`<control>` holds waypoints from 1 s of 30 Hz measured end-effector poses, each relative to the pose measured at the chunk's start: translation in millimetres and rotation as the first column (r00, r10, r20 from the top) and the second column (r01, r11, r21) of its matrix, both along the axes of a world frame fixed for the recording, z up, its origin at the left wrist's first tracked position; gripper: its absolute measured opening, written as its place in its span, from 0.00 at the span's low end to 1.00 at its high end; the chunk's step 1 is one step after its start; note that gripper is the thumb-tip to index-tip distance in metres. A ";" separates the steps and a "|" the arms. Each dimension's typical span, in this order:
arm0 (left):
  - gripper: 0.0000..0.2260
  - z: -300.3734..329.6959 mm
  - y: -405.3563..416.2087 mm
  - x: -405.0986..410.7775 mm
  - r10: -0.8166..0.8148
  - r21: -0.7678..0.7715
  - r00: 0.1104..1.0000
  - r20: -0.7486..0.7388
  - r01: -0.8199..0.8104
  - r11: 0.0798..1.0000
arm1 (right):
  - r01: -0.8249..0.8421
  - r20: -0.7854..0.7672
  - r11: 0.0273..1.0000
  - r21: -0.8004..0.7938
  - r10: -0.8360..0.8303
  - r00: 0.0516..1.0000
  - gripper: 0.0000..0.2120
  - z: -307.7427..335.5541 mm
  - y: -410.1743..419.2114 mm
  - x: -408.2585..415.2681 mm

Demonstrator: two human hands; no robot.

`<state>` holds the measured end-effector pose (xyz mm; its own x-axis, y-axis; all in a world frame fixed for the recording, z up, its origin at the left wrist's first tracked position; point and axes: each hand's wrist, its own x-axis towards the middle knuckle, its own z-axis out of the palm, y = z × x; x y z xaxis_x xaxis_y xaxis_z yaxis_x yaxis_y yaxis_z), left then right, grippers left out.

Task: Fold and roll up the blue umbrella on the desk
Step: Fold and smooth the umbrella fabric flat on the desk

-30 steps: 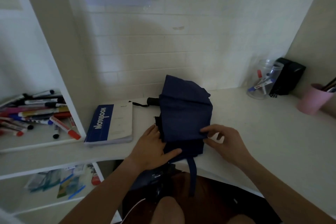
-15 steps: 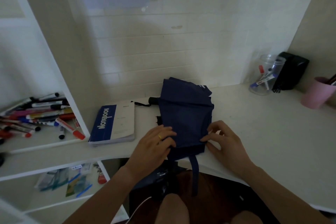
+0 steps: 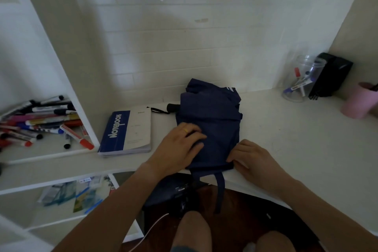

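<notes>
White desk (image 3: pixel 276 129): umbrella (image 3: pixel 208 125) runs straight away from both hands, left hand (image 3: pixel 180 147) pressing flat, right hand (image 3: pixel 251 159) pinching its near corner, equally close

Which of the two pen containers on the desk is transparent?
The clear jar beside the black box, holding markers; the pink cup at the right edge is opaque.

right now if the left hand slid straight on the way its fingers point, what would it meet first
The left hand already lies on the blue umbrella, its fingers pointing right and slightly away across the fabric. Going on, it would probably just cross more canopy, then reach bare desk past the right edge. Depth is hard to judge.
</notes>
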<state>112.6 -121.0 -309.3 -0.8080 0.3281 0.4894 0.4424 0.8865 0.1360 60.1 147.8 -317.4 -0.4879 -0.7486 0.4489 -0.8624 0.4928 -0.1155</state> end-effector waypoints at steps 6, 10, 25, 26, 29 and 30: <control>0.30 -36.2 -10.8 -9.2 0.059 -0.227 0.952 0.301 0.011 0.974 | 0.070 0.287 0.993 -0.097 -0.039 0.957 0.07 23.6 -3.8 -2.8; 0.31 -33.5 -10.8 -19.5 0.065 -0.226 0.939 0.339 0.014 0.974 | 0.097 0.239 0.987 -0.129 -0.064 0.969 0.13 35.2 -31.1 -26.7; 0.20 -32.2 -23.2 -0.6 0.251 0.107 0.967 0.032 -0.254 0.961 | 0.111 0.184 0.911 0.396 -0.198 0.963 0.39 -11.2 -22.4 -61.7; 0.18 -33.0 -24.1 -1.2 0.287 0.152 0.958 0.013 -0.286 0.946 | 0.100 0.196 0.916 0.388 -0.188 0.962 0.39 -9.4 -21.6 -61.3; 0.16 -30.7 -22.8 -5.0 0.303 0.212 0.947 0.104 -0.319 0.924 | 0.075 0.210 0.921 0.382 -0.166 0.964 0.40 -2.6 -20.2 -59.5; 0.17 -28.4 -22.9 -8.0 0.292 0.236 0.944 0.153 -0.322 0.917 | 0.073 0.204 0.921 0.383 -0.161 0.966 0.40 0.3 -19.9 -58.8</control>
<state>104.7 -143.9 -337.7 -0.9032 -0.0681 0.4238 0.1229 0.9050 0.4072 1.2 127.9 -317.1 -0.6376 -0.7701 0.0176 -0.7681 0.6338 -0.0912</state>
